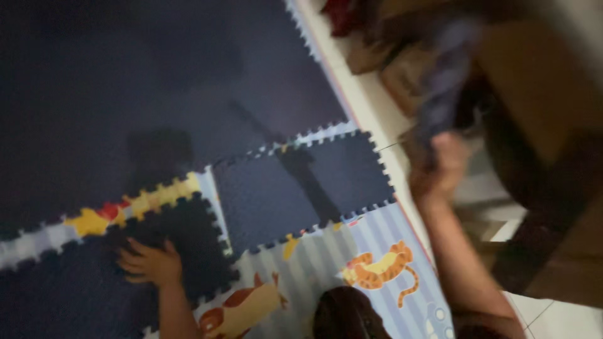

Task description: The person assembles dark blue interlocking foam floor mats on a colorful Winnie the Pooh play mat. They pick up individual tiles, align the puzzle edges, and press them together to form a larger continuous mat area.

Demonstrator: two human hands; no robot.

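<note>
My left hand [149,262] lies flat, fingers spread, on a dark navy foam puzzle mat tile [182,242] on the floor. My right hand [443,164] is raised at the right and grips a dark bluish cloth [447,81] that hangs up from it; the picture is blurred there. A second navy foam tile [301,188] with toothed edges lies between the two hands, on top of a striped mat with cartoon animals [377,267].
A large dark blue mat [138,81] covers the floor at the upper left. White floor tiles [358,94] run along its right edge. Brown cardboard boxes [534,81] and dark furniture [553,207] stand at the right. A dark round object [345,314] sits at the bottom.
</note>
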